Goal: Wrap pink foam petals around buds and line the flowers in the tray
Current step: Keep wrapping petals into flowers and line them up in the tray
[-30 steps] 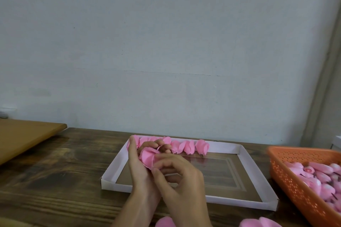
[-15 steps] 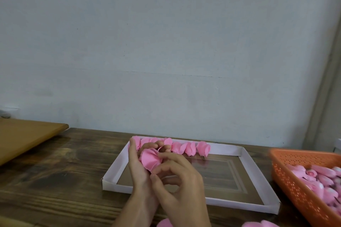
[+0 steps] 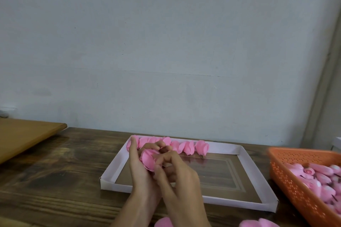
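Head view: over the white paper tray [image 3: 251, 171], the left hand [image 3: 137, 164] stands edge-up, thumb raised, with its fingers curled behind a pink foam flower [image 3: 147, 159]. The right hand [image 3: 177, 177] meets it from the near side, bent fingertips pinching the flower's petal. A row of finished flowers [image 3: 186, 146] lines the tray's far wall. An orange basket [image 3: 287, 177] of buds [image 3: 321, 177] sits to the right.

No word, number, label or brand can be read from where I stand: not on the shallow white cardboard tray [image 3: 114, 166] at 6 o'clock, the orange perforated plastic basket [image 3: 287, 180] at 4 o'clock, or the pale grey painted wall [image 3: 166, 42] at 12 o'clock.
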`<action>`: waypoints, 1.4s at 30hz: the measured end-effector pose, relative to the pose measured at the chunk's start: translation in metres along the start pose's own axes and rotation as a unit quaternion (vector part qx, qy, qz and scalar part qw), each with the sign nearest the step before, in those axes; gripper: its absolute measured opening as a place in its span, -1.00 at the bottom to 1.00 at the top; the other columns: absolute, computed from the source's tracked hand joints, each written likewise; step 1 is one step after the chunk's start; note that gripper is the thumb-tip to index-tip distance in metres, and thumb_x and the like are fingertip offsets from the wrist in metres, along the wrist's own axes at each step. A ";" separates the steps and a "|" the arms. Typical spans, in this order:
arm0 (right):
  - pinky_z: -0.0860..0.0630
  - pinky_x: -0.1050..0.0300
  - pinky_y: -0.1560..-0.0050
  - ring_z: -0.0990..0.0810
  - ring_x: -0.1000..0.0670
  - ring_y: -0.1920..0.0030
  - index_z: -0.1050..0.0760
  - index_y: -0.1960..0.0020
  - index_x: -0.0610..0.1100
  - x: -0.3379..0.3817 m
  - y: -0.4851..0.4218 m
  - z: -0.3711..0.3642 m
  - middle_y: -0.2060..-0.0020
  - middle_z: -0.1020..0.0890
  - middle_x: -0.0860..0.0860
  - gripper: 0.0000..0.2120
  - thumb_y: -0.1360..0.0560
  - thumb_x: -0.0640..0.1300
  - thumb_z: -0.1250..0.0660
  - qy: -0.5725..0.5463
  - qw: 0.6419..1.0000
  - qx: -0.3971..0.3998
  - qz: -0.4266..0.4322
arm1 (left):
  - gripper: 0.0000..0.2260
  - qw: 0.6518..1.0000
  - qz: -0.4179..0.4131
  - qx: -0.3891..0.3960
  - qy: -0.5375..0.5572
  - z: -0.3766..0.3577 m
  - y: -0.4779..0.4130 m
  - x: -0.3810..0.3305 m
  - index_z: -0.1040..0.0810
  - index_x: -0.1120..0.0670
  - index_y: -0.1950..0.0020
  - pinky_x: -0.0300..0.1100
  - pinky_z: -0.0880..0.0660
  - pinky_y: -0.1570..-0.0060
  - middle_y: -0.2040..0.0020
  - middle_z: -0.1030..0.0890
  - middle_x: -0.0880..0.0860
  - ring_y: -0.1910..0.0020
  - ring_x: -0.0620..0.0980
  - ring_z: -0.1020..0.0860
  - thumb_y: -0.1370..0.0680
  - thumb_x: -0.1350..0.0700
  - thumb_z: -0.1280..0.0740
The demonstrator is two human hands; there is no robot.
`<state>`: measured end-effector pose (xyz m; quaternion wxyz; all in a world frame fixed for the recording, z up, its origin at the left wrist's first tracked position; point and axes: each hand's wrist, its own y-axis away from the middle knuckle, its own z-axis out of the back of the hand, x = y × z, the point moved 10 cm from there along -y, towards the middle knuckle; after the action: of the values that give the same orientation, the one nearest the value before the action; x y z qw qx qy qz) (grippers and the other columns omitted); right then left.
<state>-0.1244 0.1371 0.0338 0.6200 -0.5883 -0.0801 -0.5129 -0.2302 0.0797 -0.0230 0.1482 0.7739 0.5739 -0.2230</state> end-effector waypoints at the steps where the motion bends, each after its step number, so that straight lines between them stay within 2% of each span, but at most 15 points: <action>1: -0.65 -0.09 0.08 -0.71 0.05 0.17 -0.52 0.05 0.08 0.000 0.000 0.001 0.10 -0.70 0.17 -0.92 -0.55 -0.10 -0.35 -0.001 1.000 -0.005 -0.002 | -0.43 1.000 0.002 0.005 0.000 -0.001 0.000 0.001 -0.55 0.09 0.41 -0.12 -0.61 0.37 0.17 -0.68 0.04 0.23 0.07 -0.72 -0.50 -0.38 -0.35; 3: -0.65 -0.09 0.08 -0.72 0.04 0.18 -0.56 0.02 0.11 -0.001 0.001 0.003 0.12 -0.71 0.17 -0.89 -0.57 -0.11 -0.34 -0.007 1.000 -0.016 -0.007 | -0.43 1.000 0.009 0.020 0.002 -0.004 0.001 0.003 -0.59 0.07 0.41 -0.15 -0.62 0.35 0.18 -0.69 0.03 0.23 0.06 -0.72 -0.48 -0.41 -0.35; 7: -0.66 0.01 0.09 -0.71 0.07 0.24 -0.59 -0.07 0.17 0.001 0.000 0.007 0.25 -0.69 0.16 -0.67 -0.56 -0.23 -0.21 -0.006 1.000 -0.023 0.000 | -0.40 0.999 0.001 0.036 0.003 -0.007 -0.001 0.002 -0.61 0.06 0.43 -0.26 -0.51 0.42 0.21 -0.67 0.01 0.25 0.02 -0.69 -0.50 -0.42 -0.32; 10: -0.68 0.02 0.10 -0.73 0.07 0.25 -0.57 -0.05 0.16 -0.004 0.000 0.011 0.24 -0.73 0.16 -0.64 -0.58 -0.33 -0.32 -0.022 0.999 -0.042 -0.010 | -0.44 1.000 -0.003 0.021 -0.002 -0.006 0.000 0.004 -0.57 0.08 0.43 -0.24 -0.50 0.42 0.20 -0.65 0.03 0.23 0.07 -0.69 -0.49 -0.38 -0.37; 12: -0.68 0.04 0.14 -0.73 0.10 0.29 -0.56 -0.01 0.11 -0.004 0.002 0.017 0.25 -0.73 0.17 -0.65 -0.54 -0.36 -0.40 -0.021 0.997 -0.069 -0.007 | -0.45 1.000 -0.004 0.020 -0.003 -0.008 0.002 0.006 -0.55 0.09 0.43 -0.17 -0.52 0.31 0.19 -0.63 0.04 0.22 0.08 -0.67 -0.47 -0.37 -0.39; 15: -0.66 0.08 0.23 -0.69 0.13 0.38 -0.52 0.03 0.13 -0.006 0.002 0.025 0.35 -0.69 0.10 -0.62 -0.46 -0.33 -0.53 -0.006 0.994 -0.105 -0.010 | -0.42 1.000 -0.006 0.028 -0.009 -0.012 0.004 0.008 -0.56 0.10 0.42 -0.07 -0.49 0.15 0.20 -0.63 0.06 0.09 0.13 -0.72 -0.50 -0.38 -0.35; 18: -0.49 0.47 0.21 -0.59 0.26 0.35 -0.57 0.16 0.08 0.006 0.002 0.035 0.31 -0.62 0.08 -0.61 -0.32 -0.34 -0.64 0.062 0.986 -0.150 0.034 | -0.39 0.999 -0.002 0.045 -0.001 -0.015 0.006 0.011 -0.62 0.13 0.40 -0.06 -0.65 0.17 0.20 -0.68 0.11 0.01 0.16 -0.75 -0.56 -0.35 -0.29; 20: -0.35 0.58 0.26 -0.51 0.28 0.38 -0.62 0.22 0.01 0.009 0.002 0.038 0.28 -0.58 0.11 -0.65 -0.26 -0.37 -0.67 0.091 0.980 -0.174 0.043 | -0.41 0.999 0.003 0.046 -0.009 -0.014 0.007 0.013 -0.65 0.13 0.35 -0.05 -0.67 0.22 0.20 -0.70 0.16 0.05 0.17 -0.75 -0.57 -0.35 -0.29; 24: -0.39 0.47 0.33 -0.52 0.17 0.41 -0.70 0.22 0.06 0.002 -0.001 0.038 0.28 -0.57 0.16 -0.67 -0.27 -0.35 -0.66 0.093 0.981 -0.167 0.029 | -0.51 0.999 0.001 0.040 0.006 -0.015 0.005 0.011 -0.68 0.10 0.24 -0.02 -0.64 0.22 0.27 -0.63 0.14 0.22 0.18 -0.70 -0.51 -0.32 -0.36; 27: -0.51 0.23 0.33 -0.53 0.09 0.42 -0.67 0.23 0.13 0.000 -0.001 0.042 0.32 -0.59 0.15 -0.68 -0.30 -0.26 -0.67 0.080 0.981 -0.173 0.027 | -0.54 0.999 -0.005 0.033 0.005 -0.014 0.005 0.009 -0.69 0.11 0.24 -0.01 -0.62 0.29 0.30 -0.61 0.13 0.32 0.16 -0.66 -0.46 -0.30 -0.38; 29: -0.55 0.15 0.31 -0.56 0.04 0.42 -0.61 0.24 0.13 -0.006 -0.001 0.042 0.35 -0.60 0.14 -0.72 -0.32 -0.17 -0.66 0.057 0.984 -0.170 0.008 | -0.52 1.000 -0.005 0.029 0.006 -0.014 0.005 0.010 -0.67 0.13 0.26 0.01 -0.64 0.26 0.32 -0.59 0.14 0.30 0.17 -0.67 -0.49 -0.29 -0.37; 31: -0.52 0.23 0.32 -0.57 0.04 0.40 -0.53 0.26 0.09 -0.011 -0.001 0.041 0.38 -0.60 0.14 -0.71 -0.34 -0.11 -0.65 0.047 0.985 -0.166 -0.003 | -0.50 1.000 -0.009 0.027 0.003 -0.014 0.005 0.010 -0.64 0.14 0.31 0.01 -0.65 0.22 0.34 -0.58 0.14 0.27 0.17 -0.67 -0.52 -0.29 -0.35; 33: -0.50 0.25 0.36 -0.54 0.07 0.40 -0.50 0.27 0.06 -0.005 -0.001 0.042 0.39 -0.57 0.11 -0.68 -0.36 -0.17 -0.64 0.067 0.983 -0.171 0.023 | -0.50 0.999 -0.009 0.030 -0.004 -0.015 0.005 0.009 -0.62 0.13 0.33 -0.02 -0.62 0.26 0.34 -0.58 0.13 0.31 0.14 -0.63 -0.50 -0.28 -0.36; 37: -0.49 0.11 0.40 -0.45 0.13 0.39 -0.63 0.22 0.08 0.012 -0.001 0.043 0.38 -0.49 0.10 -0.70 -0.33 -0.28 -0.63 0.163 0.966 -0.178 0.093 | -0.50 0.999 0.003 0.048 -0.009 -0.017 0.007 0.011 -0.63 0.11 0.30 -0.07 -0.55 0.35 0.30 -0.61 0.11 0.37 0.09 -0.59 -0.54 -0.30 -0.32; 42: -0.42 0.26 0.36 -0.39 0.17 0.40 -0.70 0.15 0.11 0.012 0.000 0.040 0.41 -0.46 0.09 -0.75 -0.35 -0.23 -0.61 0.179 0.964 -0.168 0.103 | -0.55 0.999 0.009 0.049 -0.007 -0.019 0.007 0.011 -0.64 0.10 0.31 -0.13 -0.57 0.35 0.28 -0.62 0.12 0.37 0.06 -0.60 -0.46 -0.28 -0.39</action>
<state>-0.0985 0.1634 0.0537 0.5656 -0.5881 0.1806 -0.5491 -0.2175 0.0960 -0.0125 0.1158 0.7842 0.5539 -0.2548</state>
